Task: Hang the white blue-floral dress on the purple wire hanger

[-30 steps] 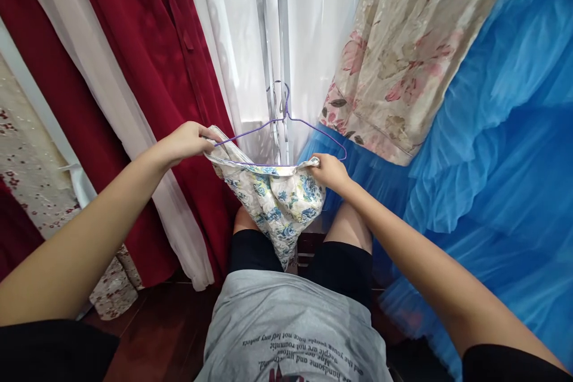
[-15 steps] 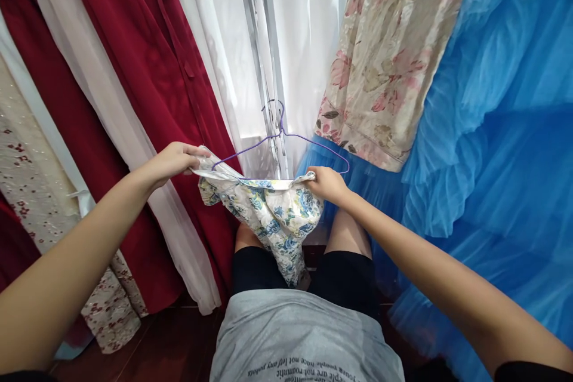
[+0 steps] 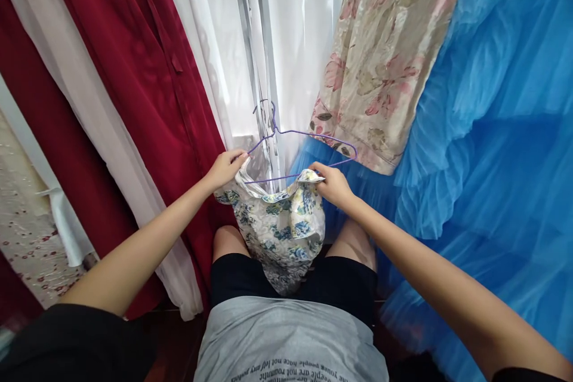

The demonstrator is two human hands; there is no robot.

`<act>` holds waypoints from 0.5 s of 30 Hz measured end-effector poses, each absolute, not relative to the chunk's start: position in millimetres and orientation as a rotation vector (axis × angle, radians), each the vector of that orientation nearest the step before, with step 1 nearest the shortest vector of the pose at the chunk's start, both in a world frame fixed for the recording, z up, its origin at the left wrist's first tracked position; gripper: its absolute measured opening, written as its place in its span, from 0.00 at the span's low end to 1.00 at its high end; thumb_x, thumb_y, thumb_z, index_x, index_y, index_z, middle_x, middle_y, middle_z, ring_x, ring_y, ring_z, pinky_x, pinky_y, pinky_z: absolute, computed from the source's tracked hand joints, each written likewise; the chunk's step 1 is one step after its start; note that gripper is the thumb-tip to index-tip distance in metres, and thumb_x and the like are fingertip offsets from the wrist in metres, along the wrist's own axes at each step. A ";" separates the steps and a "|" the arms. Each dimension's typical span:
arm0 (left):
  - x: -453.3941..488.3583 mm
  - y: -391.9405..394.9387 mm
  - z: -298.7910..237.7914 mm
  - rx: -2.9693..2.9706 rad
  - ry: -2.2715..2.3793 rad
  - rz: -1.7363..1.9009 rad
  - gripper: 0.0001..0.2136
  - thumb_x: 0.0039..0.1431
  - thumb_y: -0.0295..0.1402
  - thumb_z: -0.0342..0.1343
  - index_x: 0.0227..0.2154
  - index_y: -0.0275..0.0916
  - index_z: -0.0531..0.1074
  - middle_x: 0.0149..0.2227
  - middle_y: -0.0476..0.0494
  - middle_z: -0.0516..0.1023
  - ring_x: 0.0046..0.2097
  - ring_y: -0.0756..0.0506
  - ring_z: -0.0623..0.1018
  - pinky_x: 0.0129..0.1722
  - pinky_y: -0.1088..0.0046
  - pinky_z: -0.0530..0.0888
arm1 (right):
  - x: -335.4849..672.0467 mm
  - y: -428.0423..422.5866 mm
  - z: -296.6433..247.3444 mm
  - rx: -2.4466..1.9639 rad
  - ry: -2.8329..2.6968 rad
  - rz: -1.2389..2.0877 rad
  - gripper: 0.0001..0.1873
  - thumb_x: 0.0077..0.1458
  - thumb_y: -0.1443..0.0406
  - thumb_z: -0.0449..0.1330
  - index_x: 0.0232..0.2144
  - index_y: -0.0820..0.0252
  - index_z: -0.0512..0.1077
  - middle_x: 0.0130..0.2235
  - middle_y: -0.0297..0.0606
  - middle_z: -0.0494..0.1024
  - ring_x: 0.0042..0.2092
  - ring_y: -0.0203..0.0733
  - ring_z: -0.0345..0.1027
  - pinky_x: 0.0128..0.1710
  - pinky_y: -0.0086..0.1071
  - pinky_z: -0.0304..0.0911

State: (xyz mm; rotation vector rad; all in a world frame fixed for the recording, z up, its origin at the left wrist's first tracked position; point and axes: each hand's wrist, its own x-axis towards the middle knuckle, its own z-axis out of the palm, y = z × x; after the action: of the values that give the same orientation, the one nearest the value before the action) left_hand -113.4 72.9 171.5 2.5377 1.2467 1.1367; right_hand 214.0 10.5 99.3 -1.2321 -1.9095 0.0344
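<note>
A white garment with blue and yellow flowers (image 3: pixel 277 230) hangs in front of my thighs, its neckline facing up. My left hand (image 3: pixel 227 168) is closed on the neckline's left side, beside the left shoulder of a purple hanger (image 3: pixel 308 132). Closed as well, my right hand (image 3: pixel 331 183) pinches the garment's edge on the right, just below the hanger's bottom bar. The left end of the hanger sits inside the neckline; its right end sticks out past the cloth, above my right hand. The hanger's hook points up, away from me.
Dark red cloth (image 3: pixel 134 71) and pale cloth hang on the left. White curtains (image 3: pixel 304 30) and grey metal poles (image 3: pixel 264 42) stand straight ahead. To the right hang a beige floral garment (image 3: pixel 380 71) and blue tulle (image 3: pixel 501 161).
My left hand has moved right, towards the hanger, bringing its side of the neckline inward, so the opening now sags. The hanger's right end has shifted slightly right, further out of the cloth.
</note>
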 end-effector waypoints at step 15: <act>-130.0 64.7 202.2 2.652 1.461 1.010 0.18 0.65 0.43 0.46 0.23 0.39 0.65 0.24 0.50 0.68 0.30 0.47 0.68 0.32 0.71 0.61 | 294.5 22.0 155.7 -1.221 -1.921 0.353 0.19 0.54 0.52 0.62 0.23 0.61 0.76 0.20 0.35 0.71 0.27 0.43 0.67 0.28 0.32 0.59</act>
State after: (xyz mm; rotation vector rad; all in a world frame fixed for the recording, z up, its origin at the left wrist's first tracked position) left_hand -130.0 64.7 202.2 2.6516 1.4607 1.0103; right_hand 294.5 22.0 155.7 -1.2210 -1.9209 0.3533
